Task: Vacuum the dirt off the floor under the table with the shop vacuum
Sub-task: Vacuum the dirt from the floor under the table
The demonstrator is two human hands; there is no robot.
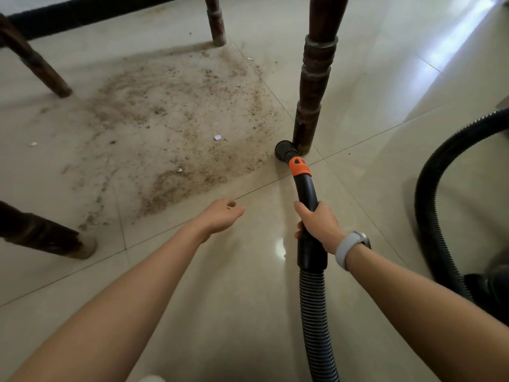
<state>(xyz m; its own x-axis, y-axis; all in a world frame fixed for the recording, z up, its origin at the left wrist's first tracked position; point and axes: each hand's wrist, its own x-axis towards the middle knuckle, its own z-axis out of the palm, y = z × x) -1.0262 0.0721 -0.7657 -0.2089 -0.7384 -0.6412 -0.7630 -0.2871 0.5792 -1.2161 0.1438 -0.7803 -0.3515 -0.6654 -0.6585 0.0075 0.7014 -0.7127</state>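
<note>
From the head camera we see our right hand (316, 224) curled around the black wand (304, 188) of the shop vacuum, just above the ribbed hose (316, 321) that runs down to 6 o'clock. Our left hand (223, 216) hangs over the floor (371, 78), fingers loosely curled, holding nothing.

The round nozzle (283, 150), past an orange collar (300, 166), sits on the tile touching the base of the nearest table leg (311, 100), which stands at its 2 o'clock. The dirt (179, 114) spreads from the nozzle's 9 o'clock toward 11 o'clock, with white scraps (217, 137) lying in it.

Three more legs bound the patch: one at 12 o'clock (216, 20), one at 10 o'clock (35, 67) and one at 8 o'clock (44, 235). Between them the tile lies open. A loop of hose (429, 194) curves along the floor at 3 o'clock, well apart from the dirt. A grey watch (349, 249) circles our right wrist.
</note>
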